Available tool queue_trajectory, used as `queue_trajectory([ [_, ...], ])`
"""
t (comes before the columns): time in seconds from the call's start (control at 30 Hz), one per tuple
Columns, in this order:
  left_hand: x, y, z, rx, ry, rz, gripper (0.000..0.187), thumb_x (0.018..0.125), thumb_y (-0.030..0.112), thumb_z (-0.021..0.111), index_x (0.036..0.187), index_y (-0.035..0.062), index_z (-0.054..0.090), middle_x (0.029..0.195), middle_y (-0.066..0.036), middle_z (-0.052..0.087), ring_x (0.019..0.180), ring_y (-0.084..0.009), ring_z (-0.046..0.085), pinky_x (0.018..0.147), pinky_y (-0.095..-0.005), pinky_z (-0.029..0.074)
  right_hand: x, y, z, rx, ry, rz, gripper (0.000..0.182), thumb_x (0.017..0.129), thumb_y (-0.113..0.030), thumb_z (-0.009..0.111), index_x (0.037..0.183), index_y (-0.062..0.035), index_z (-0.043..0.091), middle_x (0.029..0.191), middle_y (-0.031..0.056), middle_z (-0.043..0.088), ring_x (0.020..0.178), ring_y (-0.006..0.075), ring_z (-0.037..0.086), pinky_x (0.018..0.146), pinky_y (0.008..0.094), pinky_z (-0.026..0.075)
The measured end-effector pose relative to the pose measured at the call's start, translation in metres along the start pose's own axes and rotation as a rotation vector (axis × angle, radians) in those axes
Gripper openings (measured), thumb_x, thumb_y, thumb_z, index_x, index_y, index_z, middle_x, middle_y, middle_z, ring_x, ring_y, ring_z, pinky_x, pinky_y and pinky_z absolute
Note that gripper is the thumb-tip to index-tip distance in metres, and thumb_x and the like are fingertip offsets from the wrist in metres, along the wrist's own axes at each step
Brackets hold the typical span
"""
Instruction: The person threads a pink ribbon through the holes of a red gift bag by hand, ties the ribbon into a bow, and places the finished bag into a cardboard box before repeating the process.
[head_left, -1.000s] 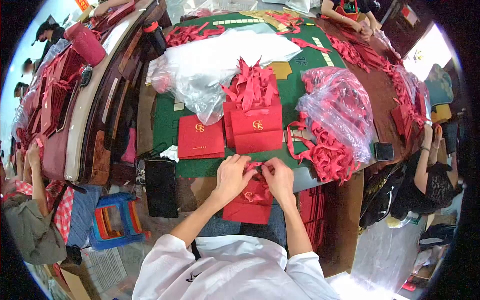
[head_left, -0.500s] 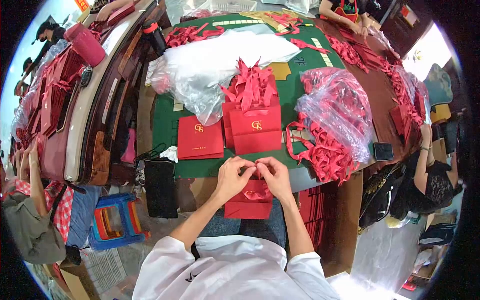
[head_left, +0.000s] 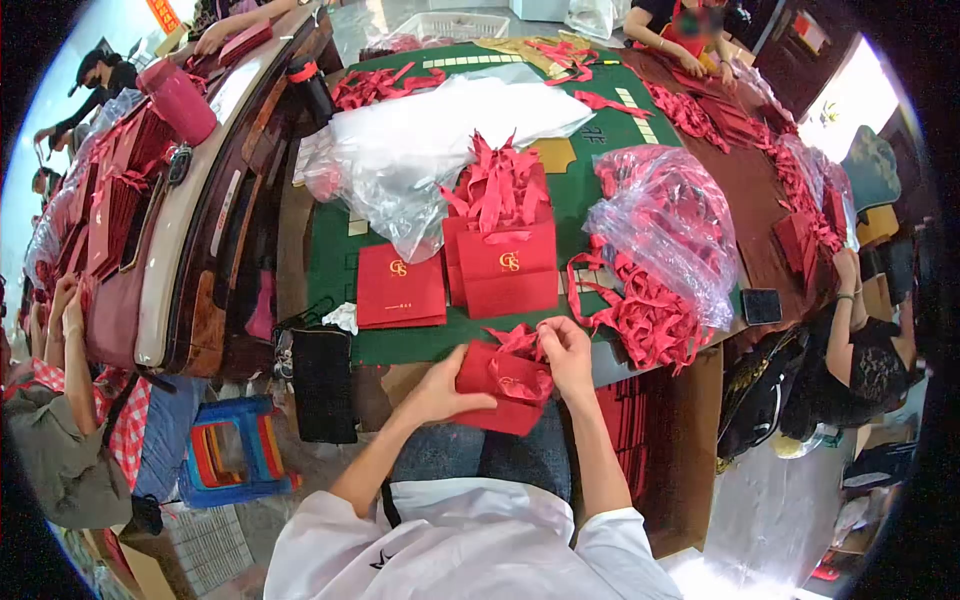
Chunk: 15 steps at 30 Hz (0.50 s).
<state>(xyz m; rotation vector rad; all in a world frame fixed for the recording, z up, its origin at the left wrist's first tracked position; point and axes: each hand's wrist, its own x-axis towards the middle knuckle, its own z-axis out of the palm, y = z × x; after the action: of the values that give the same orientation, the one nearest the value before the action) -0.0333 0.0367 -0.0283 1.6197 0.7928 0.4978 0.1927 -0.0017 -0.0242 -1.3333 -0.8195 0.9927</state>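
Note:
A small red bag with a gold logo and red ribbon hangs tilted at the table's near edge. My left hand grips its left side, thumb across the front. My right hand pinches the red ribbon at the bag's top right. Just beyond, a red bag with a gold logo stands upright, with a heap of ribbons behind it. Flat red bags lie to its left. On the right, a clear plastic bag of red ribbons spills loose ribbons onto the green mat.
Clear plastic sheeting covers the green table's far left part. A phone lies at the right, a black bottle stands at the far left. A black pouch hangs at the near left edge. Other people work around the tables.
The small bag has tilted and risen slightly. My left hand has moved from the ribbon to the bag's left side; my right hand has shifted right with the ribbon.

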Motion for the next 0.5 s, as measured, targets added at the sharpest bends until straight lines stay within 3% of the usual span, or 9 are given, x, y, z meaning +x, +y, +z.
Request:
queue_trajectory([
  [0.13,-0.018,-0.004,0.014,-0.018,0.042,0.042,0.091,0.076,0.015,0.086,0.149,-0.0014,0.033,0.138,-0.014,0.054,0.128,-0.0203,0.051,0.11,-0.0378,0.041,0.011,0.002,0.002,0.002,-0.023,0.013,0.007,0.096,-0.009,0.062,0.093,-0.0024,0.063,0.077,-0.0061,0.058,0.068,0.0021,0.049,0.06,0.0203,0.041],
  [0.2,-0.029,0.001,0.011,0.146,0.024,0.078,0.1,0.079,0.025,0.083,0.151,-0.009,0.022,0.141,-0.028,0.049,0.132,-0.0318,0.051,0.109,-0.0397,0.042,0.02,-0.004,0.007,-0.104,0.076,-0.082,0.007,0.094,-0.01,0.065,0.092,-0.0027,0.064,0.077,-0.0067,0.058,0.068,0.0023,0.049,0.061,0.0207,0.04],
  [0.33,-0.049,0.013,0.013,0.045,-0.002,-0.074,0.095,0.08,0.024,0.082,0.151,-0.004,0.026,0.139,-0.025,0.052,0.13,-0.0323,0.053,0.108,-0.0405,0.043,0.035,-0.01,0.006,-0.086,0.049,-0.138,0.009,0.095,-0.012,0.065,0.093,-0.0031,0.066,0.078,-0.0068,0.059,0.068,0.002,0.05,0.061,0.02,0.04],
  [0.5,-0.045,0.017,0.0,-0.026,0.068,0.024,0.082,0.085,0.018,0.078,0.148,-0.0018,0.03,0.14,-0.018,0.051,0.13,-0.0252,0.051,0.109,-0.0382,0.041,0.026,-0.022,0.008,0.008,0.068,-0.061,0.016,0.097,-0.016,0.064,0.104,-0.0022,0.068,0.085,-0.0058,0.064,0.074,0.0021,0.054,0.064,0.0192,0.043],
])
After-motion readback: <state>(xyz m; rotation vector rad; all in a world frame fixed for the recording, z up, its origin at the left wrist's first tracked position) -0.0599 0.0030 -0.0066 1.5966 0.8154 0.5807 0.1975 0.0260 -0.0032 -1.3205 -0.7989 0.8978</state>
